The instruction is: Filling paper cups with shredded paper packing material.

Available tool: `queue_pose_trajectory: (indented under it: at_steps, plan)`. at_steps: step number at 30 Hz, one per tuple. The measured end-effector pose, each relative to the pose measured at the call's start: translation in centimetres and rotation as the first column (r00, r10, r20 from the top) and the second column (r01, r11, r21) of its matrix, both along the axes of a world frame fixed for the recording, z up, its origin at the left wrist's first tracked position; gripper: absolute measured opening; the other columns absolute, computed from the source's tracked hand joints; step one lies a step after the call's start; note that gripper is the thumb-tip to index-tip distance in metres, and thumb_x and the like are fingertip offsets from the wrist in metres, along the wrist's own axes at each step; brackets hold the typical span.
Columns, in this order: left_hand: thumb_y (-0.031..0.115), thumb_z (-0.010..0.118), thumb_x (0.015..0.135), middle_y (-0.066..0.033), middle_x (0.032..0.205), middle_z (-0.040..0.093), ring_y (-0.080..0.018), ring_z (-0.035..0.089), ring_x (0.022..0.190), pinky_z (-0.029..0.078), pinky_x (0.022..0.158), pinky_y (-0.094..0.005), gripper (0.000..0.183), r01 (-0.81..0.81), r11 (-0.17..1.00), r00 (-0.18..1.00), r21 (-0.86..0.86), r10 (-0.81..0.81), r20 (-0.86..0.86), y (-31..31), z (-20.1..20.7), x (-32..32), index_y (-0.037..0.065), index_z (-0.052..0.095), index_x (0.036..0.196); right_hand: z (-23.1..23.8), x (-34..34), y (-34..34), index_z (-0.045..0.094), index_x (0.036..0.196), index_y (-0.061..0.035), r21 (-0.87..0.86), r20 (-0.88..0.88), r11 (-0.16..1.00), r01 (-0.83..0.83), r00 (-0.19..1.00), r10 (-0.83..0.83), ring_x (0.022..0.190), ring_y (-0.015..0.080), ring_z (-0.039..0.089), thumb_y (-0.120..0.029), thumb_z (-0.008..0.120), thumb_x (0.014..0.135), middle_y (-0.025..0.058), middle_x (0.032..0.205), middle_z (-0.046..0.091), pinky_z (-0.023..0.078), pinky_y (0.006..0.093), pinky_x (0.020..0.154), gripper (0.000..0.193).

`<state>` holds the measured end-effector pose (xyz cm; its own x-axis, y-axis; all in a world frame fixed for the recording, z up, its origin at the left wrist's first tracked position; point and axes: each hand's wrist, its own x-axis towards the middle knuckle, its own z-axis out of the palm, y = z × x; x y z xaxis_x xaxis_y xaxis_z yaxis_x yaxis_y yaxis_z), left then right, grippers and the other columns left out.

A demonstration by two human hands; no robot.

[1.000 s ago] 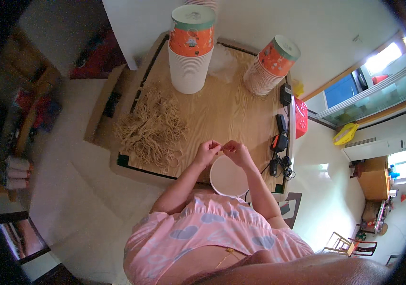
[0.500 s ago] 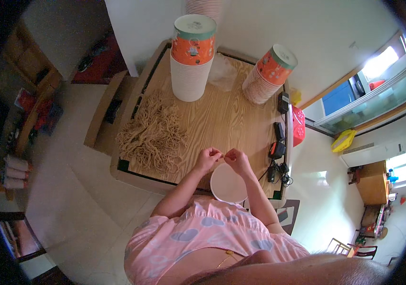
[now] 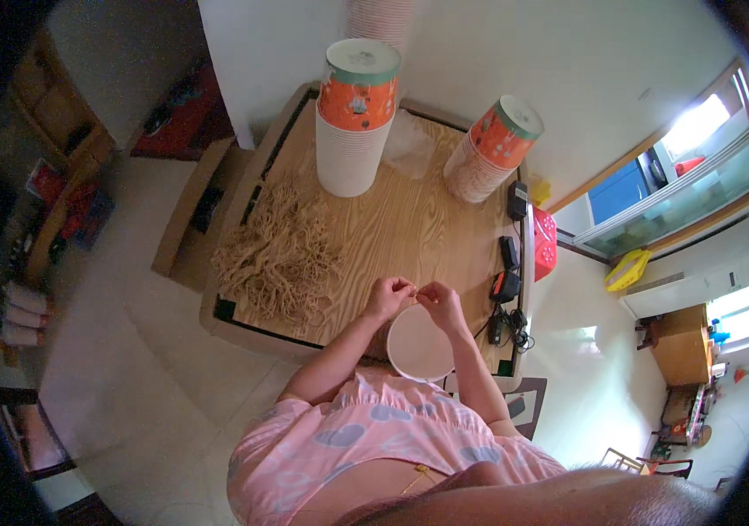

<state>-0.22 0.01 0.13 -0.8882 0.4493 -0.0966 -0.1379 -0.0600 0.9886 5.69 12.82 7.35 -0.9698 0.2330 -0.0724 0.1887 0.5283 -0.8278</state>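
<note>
A pale round container [image 3: 421, 344] sits at the near edge of the bench [image 3: 401, 232], between the person's forearms. Just above its rim, the left hand [image 3: 389, 299] and right hand [image 3: 440, 305] meet, fingers bent and fingertips together; whether they grip anything cannot be told at this size. Left of them lies a tangled heap of tan twine [image 3: 280, 259]. At the far side stand a tall stack [image 3: 354, 145] and a shorter stack [image 3: 490, 156] of upturned tubs, topped in orange and green. Black power adapters [image 3: 505, 287] line the right edge.
</note>
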Motion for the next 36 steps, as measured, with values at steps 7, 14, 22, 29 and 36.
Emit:
queue_pose_trajectory:
  at_steps: [7, 14, 22, 29, 36]
  plan:
    - [0.008, 0.058, 0.075, -0.0118, 0.075, 0.06, -0.0203, 0.057, 0.063, 0.044, 0.06, -0.0286, 0.008, -0.264, 0.912, 0.751, -0.315, -0.01, -0.66, 0.5, 3.7, 0.0, 0.002, 0.057, 0.08, -0.8, -0.1, 0.4, 0.06, 0.077, -0.0014, 0.081, -0.105, 0.993, 0.085, 0.992, -0.077, 0.06, 0.0096, 0.054, -0.007, 0.062, 0.073, 0.0066, 0.064, 0.059, 0.044, 0.025, 0.056, 0.007]
    - [0.019, 0.062, 0.079, -0.0016, 0.068, 0.058, -0.0102, 0.055, 0.058, 0.043, 0.049, -0.0238, 0.016, 0.031, 0.998, 0.993, -0.063, -0.038, -0.112, -0.5, -0.3, -1.3, 0.005, 0.055, 0.078, -1.6, 0.0, 0.6, 0.061, 0.078, -0.0018, 0.161, -0.138, 0.983, 0.089, 0.988, -0.067, 0.06, 0.0101, 0.055, -0.01, 0.062, 0.074, 0.0074, 0.064, 0.06, 0.044, 0.025, 0.055, 0.009]
    - [0.016, 0.065, 0.076, -0.0063, 0.072, 0.058, -0.0091, 0.052, 0.052, 0.044, 0.048, -0.0222, 0.035, 0.348, 0.936, 0.908, 0.042, -0.348, 0.235, -3.6, 9.1, -0.9, -0.001, 0.051, 0.103, -1.8, 0.4, 1.1, 0.061, 0.08, -0.0022, 0.041, -0.063, 0.995, 0.092, 0.994, -0.089, 0.064, 0.0193, 0.061, -0.016, 0.062, 0.075, 0.013, 0.071, 0.063, 0.047, 0.0313, 0.059, 0.015]
    - [0.015, 0.068, 0.071, -0.0049, 0.073, 0.061, -0.0115, 0.056, 0.059, 0.046, 0.053, -0.0251, 0.027, 0.146, 0.98, 0.975, -0.139, -0.166, -0.148, -0.6, 3.2, -1.2, 0.003, 0.06, 0.094, -2.4, 0.3, 1.1, 0.06, 0.079, -0.0022, -0.017, -0.114, 0.995, 0.094, 0.989, -0.095, 0.065, 0.0141, 0.057, -0.011, 0.064, 0.073, 0.0089, 0.071, 0.062, 0.046, 0.0283, 0.061, 0.011]
    - [0.016, 0.066, 0.068, -0.0089, 0.065, 0.063, -0.016, 0.061, 0.061, 0.048, 0.058, -0.0292, 0.013, 0.174, 0.939, 0.962, -0.296, -0.227, -0.153, 0.6, 2.6, -2.2, 0.004, 0.065, 0.074, -2.6, 0.4, 1.3, 0.059, 0.078, -0.0024, -0.103, -0.091, 0.993, 0.049, 0.994, -0.059, 0.065, 0.0082, 0.054, -0.004, 0.063, 0.072, 0.0016, 0.07, 0.06, 0.043, 0.0232, 0.062, 0.007]
